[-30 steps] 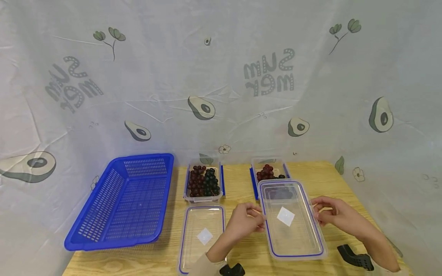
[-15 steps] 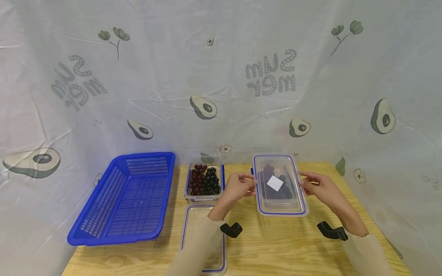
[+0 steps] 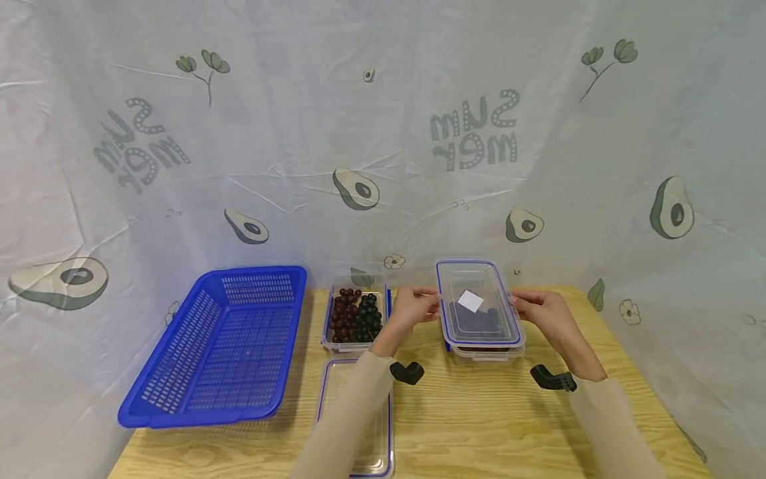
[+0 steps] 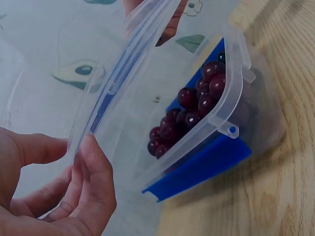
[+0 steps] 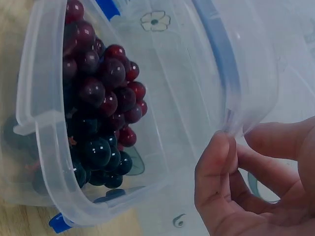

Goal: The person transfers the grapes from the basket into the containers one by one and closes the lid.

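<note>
A clear lid (image 3: 479,326) with a blue seal and a white square label is held level over the right-hand food container (image 3: 487,356). My left hand (image 3: 414,306) pinches its left edge between thumb and fingers. At the opposite edge, my right hand (image 3: 541,311) pinches it the same way. Both wrist views show a gap between lid and container rim. Inside that container lie dark red grapes (image 4: 197,101) and blackish-green grapes (image 5: 96,152). Blue side clips (image 4: 202,167) hang folded outward on the container.
A blue plastic basket (image 3: 239,352) stands at the left. Beside it, an uncovered container (image 3: 354,346) holds red and dark grapes. A second clear lid (image 3: 377,439) lies on the wooden table (image 3: 479,426) in front, partly behind the left sleeve. A printed curtain (image 3: 383,133) hangs behind.
Both hands have carried the lid away from the body, from in front of the right container to above it. The basket and left container stay in place.
</note>
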The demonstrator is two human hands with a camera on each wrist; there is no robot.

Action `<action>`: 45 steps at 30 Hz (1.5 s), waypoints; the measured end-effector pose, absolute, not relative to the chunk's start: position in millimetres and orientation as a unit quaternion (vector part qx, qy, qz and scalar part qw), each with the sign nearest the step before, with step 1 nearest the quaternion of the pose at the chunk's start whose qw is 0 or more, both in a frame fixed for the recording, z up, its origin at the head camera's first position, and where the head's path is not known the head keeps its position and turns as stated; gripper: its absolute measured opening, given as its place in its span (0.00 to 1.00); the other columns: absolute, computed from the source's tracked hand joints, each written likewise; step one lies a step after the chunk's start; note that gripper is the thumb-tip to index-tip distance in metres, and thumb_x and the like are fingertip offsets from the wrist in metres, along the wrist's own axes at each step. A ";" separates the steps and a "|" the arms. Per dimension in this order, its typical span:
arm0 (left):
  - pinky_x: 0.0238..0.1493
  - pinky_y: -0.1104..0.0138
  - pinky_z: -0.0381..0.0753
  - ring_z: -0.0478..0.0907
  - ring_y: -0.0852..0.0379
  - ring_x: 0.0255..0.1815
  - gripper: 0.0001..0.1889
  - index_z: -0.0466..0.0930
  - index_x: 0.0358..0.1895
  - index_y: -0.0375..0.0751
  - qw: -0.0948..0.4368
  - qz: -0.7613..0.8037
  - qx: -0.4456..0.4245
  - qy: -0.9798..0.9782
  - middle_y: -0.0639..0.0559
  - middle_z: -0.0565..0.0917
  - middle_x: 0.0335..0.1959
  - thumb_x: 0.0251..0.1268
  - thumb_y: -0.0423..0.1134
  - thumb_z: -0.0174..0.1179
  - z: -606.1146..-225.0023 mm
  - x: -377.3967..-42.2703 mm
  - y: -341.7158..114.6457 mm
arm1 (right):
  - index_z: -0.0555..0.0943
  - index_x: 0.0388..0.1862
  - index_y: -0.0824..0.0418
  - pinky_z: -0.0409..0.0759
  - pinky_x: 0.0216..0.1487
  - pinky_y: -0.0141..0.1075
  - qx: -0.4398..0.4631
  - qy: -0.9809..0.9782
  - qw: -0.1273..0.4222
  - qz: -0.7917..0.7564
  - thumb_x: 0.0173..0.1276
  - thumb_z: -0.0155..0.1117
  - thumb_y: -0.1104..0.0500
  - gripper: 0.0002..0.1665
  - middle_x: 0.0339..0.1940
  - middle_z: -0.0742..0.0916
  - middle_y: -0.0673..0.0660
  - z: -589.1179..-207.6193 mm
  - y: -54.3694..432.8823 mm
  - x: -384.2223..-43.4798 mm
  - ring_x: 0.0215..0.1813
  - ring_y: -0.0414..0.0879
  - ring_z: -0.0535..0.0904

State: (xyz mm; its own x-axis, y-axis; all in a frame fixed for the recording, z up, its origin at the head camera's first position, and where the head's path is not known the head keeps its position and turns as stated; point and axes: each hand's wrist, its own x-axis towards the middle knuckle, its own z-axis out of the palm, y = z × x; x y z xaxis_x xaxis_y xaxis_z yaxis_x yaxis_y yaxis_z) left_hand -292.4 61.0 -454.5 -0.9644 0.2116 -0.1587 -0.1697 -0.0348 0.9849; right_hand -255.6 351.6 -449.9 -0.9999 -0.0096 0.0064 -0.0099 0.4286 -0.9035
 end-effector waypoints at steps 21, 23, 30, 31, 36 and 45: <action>0.44 0.63 0.91 0.86 0.56 0.33 0.10 0.89 0.49 0.33 0.127 0.703 -0.016 0.700 0.45 0.87 0.36 0.75 0.35 0.63 -465.1 -304.2 72.4 | 0.71 0.71 0.81 0.86 0.45 0.24 -0.041 -0.790 -0.017 0.611 0.82 0.61 0.53 0.35 0.38 0.87 0.35 -463.3 355.0 -268.7 0.41 0.29 0.86; 0.47 0.61 0.91 0.88 0.52 0.36 0.10 0.89 0.49 0.32 0.122 0.700 -0.014 0.703 0.44 0.88 0.37 0.76 0.35 0.63 -463.6 -303.8 72.2 | 0.71 0.71 0.81 0.86 0.45 0.24 -0.044 -0.788 -0.020 0.614 0.82 0.61 0.52 0.35 0.38 0.87 0.35 -462.8 355.2 -268.6 0.41 0.29 0.86; 0.53 0.57 0.90 0.90 0.45 0.45 0.11 0.89 0.51 0.32 0.103 0.686 -0.012 0.720 0.42 0.89 0.42 0.76 0.35 0.62 -458.1 -301.0 70.3 | 0.73 0.69 0.80 0.87 0.43 0.25 -0.056 -0.770 -0.016 0.636 0.80 0.63 0.53 0.33 0.34 0.88 0.34 -461.1 352.2 -267.6 0.39 0.30 0.86; 0.50 0.59 0.91 0.89 0.47 0.44 0.11 0.89 0.51 0.32 0.100 0.681 -0.012 0.725 0.42 0.89 0.42 0.77 0.35 0.62 -457.1 -300.3 69.7 | 0.73 0.69 0.80 0.87 0.43 0.25 -0.057 -0.768 -0.014 0.638 0.80 0.63 0.54 0.33 0.34 0.89 0.35 -460.3 351.2 -267.4 0.39 0.30 0.86; 0.35 0.70 0.83 0.85 0.52 0.37 0.09 0.90 0.50 0.36 0.078 0.678 0.000 0.731 0.43 0.90 0.43 0.76 0.35 0.63 -450.2 -298.9 67.0 | 0.84 0.60 0.67 0.86 0.42 0.25 -0.074 -0.750 0.014 0.657 0.79 0.66 0.53 0.21 0.34 0.88 0.35 -451.7 346.0 -264.7 0.39 0.31 0.83; 0.47 0.63 0.91 0.89 0.59 0.31 0.11 0.89 0.54 0.38 0.000 0.739 0.110 0.665 0.43 0.86 0.45 0.75 0.37 0.66 -444.7 -299.4 60.3 | 0.91 0.49 0.57 0.85 0.36 0.26 -0.041 -0.668 0.106 0.736 0.74 0.71 0.57 0.09 0.30 0.91 0.43 -434.5 334.1 -258.4 0.32 0.37 0.86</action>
